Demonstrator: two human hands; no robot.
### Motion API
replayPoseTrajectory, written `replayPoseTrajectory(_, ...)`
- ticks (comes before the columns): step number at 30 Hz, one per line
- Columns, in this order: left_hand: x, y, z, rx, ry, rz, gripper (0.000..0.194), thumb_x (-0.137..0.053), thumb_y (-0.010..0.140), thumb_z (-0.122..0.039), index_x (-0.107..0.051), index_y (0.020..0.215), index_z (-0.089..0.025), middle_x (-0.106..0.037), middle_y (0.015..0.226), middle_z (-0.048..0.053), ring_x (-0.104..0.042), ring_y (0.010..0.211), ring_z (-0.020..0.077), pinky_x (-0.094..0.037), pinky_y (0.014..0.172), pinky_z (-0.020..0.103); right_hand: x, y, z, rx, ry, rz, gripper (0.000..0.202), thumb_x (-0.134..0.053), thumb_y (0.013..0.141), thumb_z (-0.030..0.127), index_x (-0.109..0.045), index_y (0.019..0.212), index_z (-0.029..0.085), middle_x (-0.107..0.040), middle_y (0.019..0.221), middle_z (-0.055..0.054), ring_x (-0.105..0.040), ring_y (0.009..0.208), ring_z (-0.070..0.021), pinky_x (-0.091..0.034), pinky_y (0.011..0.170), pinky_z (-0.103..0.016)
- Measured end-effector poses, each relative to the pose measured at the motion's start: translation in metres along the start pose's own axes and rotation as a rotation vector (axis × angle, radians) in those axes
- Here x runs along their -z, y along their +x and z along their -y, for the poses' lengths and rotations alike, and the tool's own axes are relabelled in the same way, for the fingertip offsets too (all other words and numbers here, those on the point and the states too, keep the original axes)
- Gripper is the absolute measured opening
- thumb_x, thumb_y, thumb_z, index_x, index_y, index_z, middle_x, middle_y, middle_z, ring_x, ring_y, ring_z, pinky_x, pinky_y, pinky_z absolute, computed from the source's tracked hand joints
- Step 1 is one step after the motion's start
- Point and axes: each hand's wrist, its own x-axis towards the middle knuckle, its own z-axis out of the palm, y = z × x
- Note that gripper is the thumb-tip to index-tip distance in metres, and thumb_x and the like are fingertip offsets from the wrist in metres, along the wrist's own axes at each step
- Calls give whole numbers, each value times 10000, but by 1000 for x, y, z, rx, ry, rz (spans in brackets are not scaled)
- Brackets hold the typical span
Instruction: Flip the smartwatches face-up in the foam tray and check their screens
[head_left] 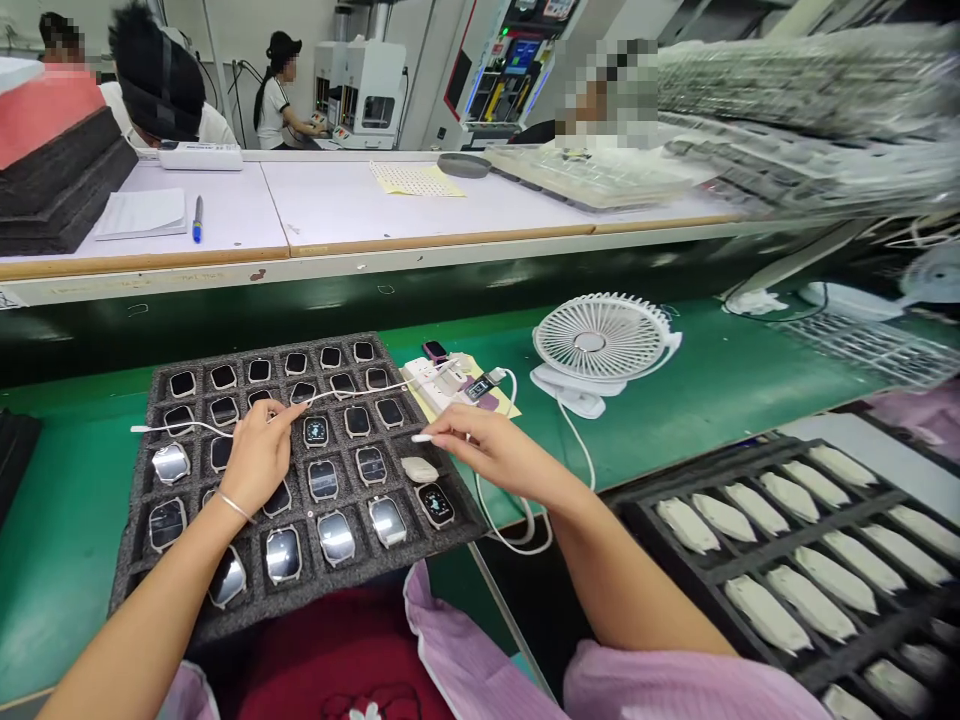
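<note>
A black foam tray [315, 515] holds rows of square watch heads, several with dark or reflective screens. Two screens are lit: one watch [316, 431] near the middle and another watch [435, 505] at the front right corner. My left hand [262, 450] reaches over the tray, thumb and forefinger pinched on a thin white cable [345, 392]. A white plug end [139, 429] sticks out at the tray's left. My right hand [484, 445] pinches a small white stick-like piece [421, 438] over the tray's right edge. Below it lies a cream-wrapped piece [419, 470].
A white power strip [426, 385] with a small black display device [480, 387] sits behind the tray. A white fan [600, 345] stands further right. Another black tray [712, 560] holds cream-wrapped pieces at right. A raised white shelf [322, 205] runs across; people sit beyond it.
</note>
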Motion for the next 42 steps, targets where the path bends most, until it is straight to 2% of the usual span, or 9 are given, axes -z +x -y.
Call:
replayPoseTrajectory(4,3,-3,-3,-85,-67,-4,373,-398,934,-68,-701,1111,-197,-596,956,66,-588,905,208,-504,828,384,-13,-29,-14,-58,41,-34,213,-491,981,277,-694,972,214,-683,906,-74,-656,832,-219,-519,764,-347)
replayPoseTrajectory(10,0,-5,-2,-131,-94,79,350,-398,937,-73,-713,1042,-183,-652,928,64,-596,880,207,-514,814,378,-24,-30,-20,-69,60,26,254,-467,1003,294,-706,988,212,-663,899,-80,-649,843,-218,-528,773,-346)
replayPoseTrajectory(14,1,-6,-2,-76,-83,127,338,-412,937,-111,-721,1045,-196,-675,955,66,-599,905,225,-499,844,427,-22,-35,-13,-62,54,112,343,-395,1029,297,-634,1258,209,-649,1051,-107,-645,917,-222,-536,838,-378)
replayPoseTrajectory(16,2,-6,-3,-55,-89,141,334,-421,935,-126,-723,1051,-208,-681,963,63,-601,917,227,-491,864,438,-24,-34,-8,-70,50,148,393,-453,1016,359,-550,1369,215,-623,1183,-122,-643,883,-212,-540,833,-384)
replayPoseTrajectory(19,4,-5,-4,-41,-102,161,326,-428,939,-149,-728,1045,-219,-687,961,59,-605,917,226,-487,878,439,-27,-23,-8,-78,60,188,368,-561,960,419,-623,1244,193,-654,1156,-122,-638,821,-213,-534,773,-366)
replayPoseTrajectory(26,4,-5,-3,-17,-85,198,318,-428,935,-158,-724,1037,-217,-692,952,57,-622,914,231,-493,878,440,-17,24,-32,-314,226,370,334,-474,985,413,-644,1102,150,-667,824,-33,-597,561,-148,-492,608,-288)
replayPoseTrajectory(33,3,-6,-2,-17,-96,218,329,-402,924,-147,-709,1013,-223,-696,965,60,-638,920,240,-514,861,439,-12,24,-33,-263,233,445,421,-442,998,489,-696,1115,175,-702,921,-51,-598,630,-157,-501,651,-296)
replayPoseTrajectory(37,5,-4,-1,-6,-110,192,269,-375,911,-129,-625,983,-201,-700,949,67,-650,906,240,-530,842,434,-14,24,-25,-227,61,422,423,-360,1040,390,-704,1106,152,-699,792,-52,-633,705,-204,-511,757,-341)
replayPoseTrajectory(42,6,-3,2,41,-127,183,289,-398,902,-148,-534,1157,-154,-711,941,97,-689,917,244,-561,819,413,-20,30,-15,-79,-169,413,371,-353,1041,263,-700,991,141,-718,1015,-126,-649,939,-263,-487,884,-388)
